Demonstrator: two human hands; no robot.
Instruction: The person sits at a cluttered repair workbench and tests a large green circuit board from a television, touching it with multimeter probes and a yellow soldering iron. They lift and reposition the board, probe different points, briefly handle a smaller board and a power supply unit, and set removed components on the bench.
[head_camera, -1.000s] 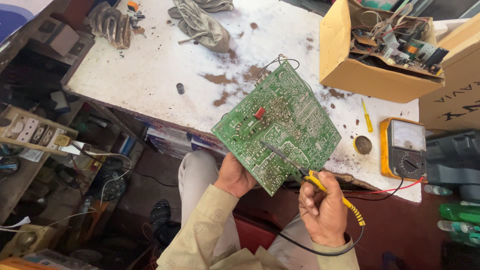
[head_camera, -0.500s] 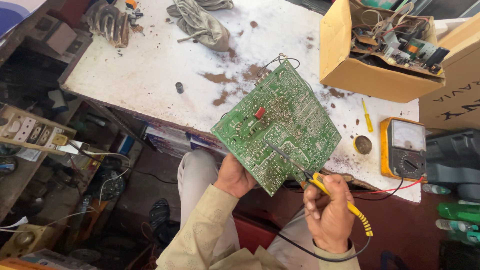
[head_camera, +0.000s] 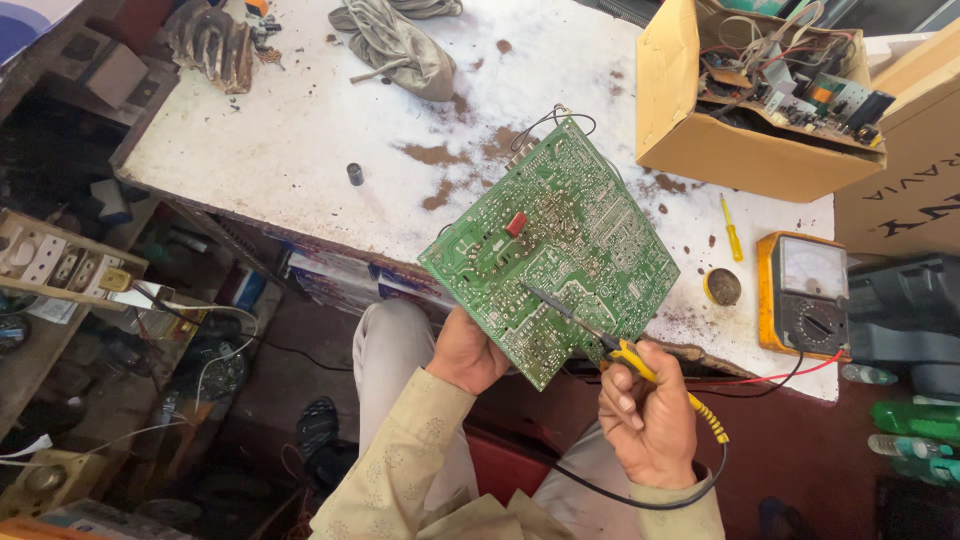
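My left hand (head_camera: 466, 350) grips the near edge of a green circuit board (head_camera: 560, 245), held tilted over the front edge of the white worktable (head_camera: 320, 130), solder side up. My right hand (head_camera: 650, 415) holds a soldering iron (head_camera: 640, 365) with a yellow and black handle like a pen. Its thin dark tip rests on the board's lower middle. A black cord runs from the handle down past my wrist.
An analog multimeter (head_camera: 802, 292) in an orange case lies at the table's right, with red and black leads. Beside it are a small round tin (head_camera: 722, 287) and a yellow screwdriver (head_camera: 732, 230). A cardboard box (head_camera: 740, 120) of electronic parts stands at back right. A grey cloth (head_camera: 395, 45) lies at the back.
The iron's tip has slid a little along the board, and my right hand shifted slightly. My left hand keeps the board in the same tilt.
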